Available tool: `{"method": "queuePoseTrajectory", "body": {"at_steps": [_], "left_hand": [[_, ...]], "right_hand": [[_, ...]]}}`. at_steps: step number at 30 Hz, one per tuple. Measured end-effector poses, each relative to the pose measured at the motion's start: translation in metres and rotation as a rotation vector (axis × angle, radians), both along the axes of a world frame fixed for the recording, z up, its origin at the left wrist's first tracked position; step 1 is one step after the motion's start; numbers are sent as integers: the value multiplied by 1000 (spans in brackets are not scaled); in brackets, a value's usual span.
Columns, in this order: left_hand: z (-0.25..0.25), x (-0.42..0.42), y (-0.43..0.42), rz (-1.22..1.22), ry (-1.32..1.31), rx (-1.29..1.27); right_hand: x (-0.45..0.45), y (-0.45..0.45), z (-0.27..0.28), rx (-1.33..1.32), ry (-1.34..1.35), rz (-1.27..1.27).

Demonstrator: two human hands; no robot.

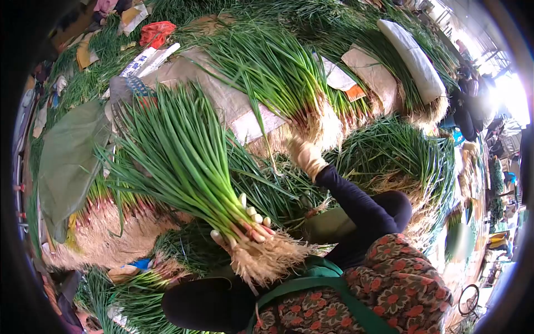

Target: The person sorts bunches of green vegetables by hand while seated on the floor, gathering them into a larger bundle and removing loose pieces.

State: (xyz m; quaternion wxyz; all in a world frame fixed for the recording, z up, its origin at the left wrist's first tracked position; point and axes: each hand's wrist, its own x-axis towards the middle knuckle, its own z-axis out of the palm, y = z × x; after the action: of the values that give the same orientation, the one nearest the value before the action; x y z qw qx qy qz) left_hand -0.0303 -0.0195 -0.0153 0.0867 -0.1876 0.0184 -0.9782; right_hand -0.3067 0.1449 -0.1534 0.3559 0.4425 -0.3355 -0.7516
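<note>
A: Left hand, state?

B: Grasping a bundle of green onions just above the roots. Pale fingertips on one side, thumb on the other; palm hidden behind the stems.

A: Right hand?

B: Pale glove, dark sleeve, arm extended forward. Fingers blurred: cannot tell whether clenched or released. Nearest item: root end of a second bunch; contact undetermined.

A: Position of held bundle?

B: In front of the body, slanted. Roots toward the floral garment, leaf tips away, toward upper left of view.

A: Surroundings?

B: Second bunch lies partly over a grey-brown sheet. Loose onion pile beyond the right forearm. Outward: green cover at far left, red bag at the back, long white roll across onions at right.
</note>
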Motion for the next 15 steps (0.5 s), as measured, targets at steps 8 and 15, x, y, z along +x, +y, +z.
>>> {"method": "queuePoseTrajectory", "body": {"at_steps": [8, 15], "left_hand": [[22, 7, -1, 49, 83, 53], [-26, 4, -4, -17, 86, -42]], "right_hand": [[57, -23, 65, -1151, -2195, -838], [36, -56, 85, -1822, -2668, -977]]}}
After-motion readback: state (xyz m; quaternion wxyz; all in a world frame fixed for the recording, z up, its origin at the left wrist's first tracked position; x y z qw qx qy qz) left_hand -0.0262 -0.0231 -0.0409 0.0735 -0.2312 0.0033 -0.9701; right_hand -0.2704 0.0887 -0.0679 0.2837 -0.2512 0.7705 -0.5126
